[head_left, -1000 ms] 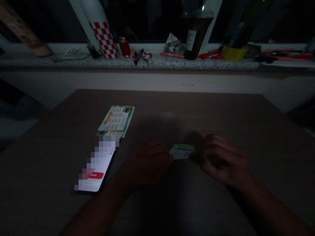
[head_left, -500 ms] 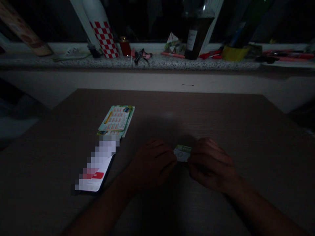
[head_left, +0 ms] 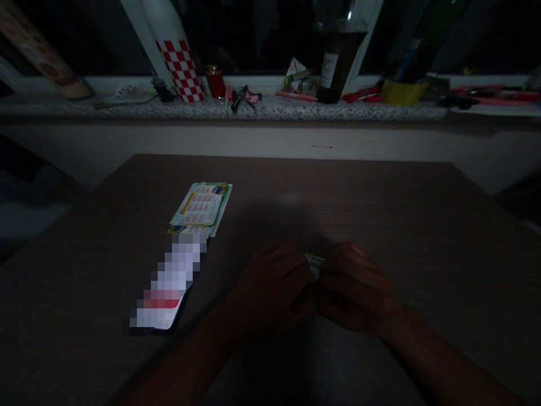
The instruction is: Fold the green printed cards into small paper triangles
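Note:
Between my two hands is a small green-and-white printed card [head_left: 314,264], mostly covered by my fingers. My left hand [head_left: 274,282] grips its left side with curled fingers. From the other side, my right hand [head_left: 357,287] closes round the right part of it. The two hands nearly touch, low over the dark table. How the card is bent or folded under the fingers is hidden. To the left lies a stack of similar calendar cards [head_left: 200,204], printed with rows of months.
A lit phone [head_left: 169,318], partly blurred out, lies below the card stack on the wooden table [head_left: 380,208]. On the granite sill [head_left: 270,110] behind stand a red-and-white checked bottle [head_left: 183,67], a dark bottle [head_left: 332,67] and a yellow-based holder [head_left: 401,93].
My hands have come closer together, the left moving right and the right slightly left. Less of the card shows between them.

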Tool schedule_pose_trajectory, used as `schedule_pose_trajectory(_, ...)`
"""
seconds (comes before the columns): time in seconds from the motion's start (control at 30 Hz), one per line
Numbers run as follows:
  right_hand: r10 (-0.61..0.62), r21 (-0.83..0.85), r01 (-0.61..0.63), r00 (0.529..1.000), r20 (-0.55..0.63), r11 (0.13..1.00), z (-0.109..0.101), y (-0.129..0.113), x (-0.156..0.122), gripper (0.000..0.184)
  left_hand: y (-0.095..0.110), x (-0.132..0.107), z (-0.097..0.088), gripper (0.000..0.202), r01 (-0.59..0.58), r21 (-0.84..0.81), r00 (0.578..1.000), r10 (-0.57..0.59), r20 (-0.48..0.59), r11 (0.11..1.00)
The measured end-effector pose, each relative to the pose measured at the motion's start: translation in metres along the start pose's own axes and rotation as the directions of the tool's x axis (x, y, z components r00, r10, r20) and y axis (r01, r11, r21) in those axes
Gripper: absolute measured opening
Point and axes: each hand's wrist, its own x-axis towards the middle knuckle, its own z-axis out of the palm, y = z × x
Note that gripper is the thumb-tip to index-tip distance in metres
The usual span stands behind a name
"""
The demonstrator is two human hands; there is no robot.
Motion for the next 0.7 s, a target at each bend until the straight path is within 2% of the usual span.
schedule_pose_trajectory(0.23, -0.019, 0.053, 0.020, 0.999, -0.027, 0.998, -0.001, 0.001, 0.002, 0.013, -0.004, 0.000, 0.000, 0.007, -0.043, 0.016, 0.999, 0.043, -0.008, 0.999)
schedule_pose_trajectory(0.37, 0.011, 0.050, -0.009, 0.999, -0.035, 0.999, -0.008, 0.002, 0.004, 0.016, -0.010, -0.003, -0.006, 0.003, -0.017, 0.005, 1.000, 0.017, -0.024, 1.000)
schedule_pose_trajectory(0.7, 0.091, 0.050, -0.088, 0.994, -0.061, 0.995, -0.015, 0.001, 0.009, 0.017, -0.020, -0.007, -0.022, 0.009, 0.050, 0.001, 0.998, -0.050, -0.043, 0.999)
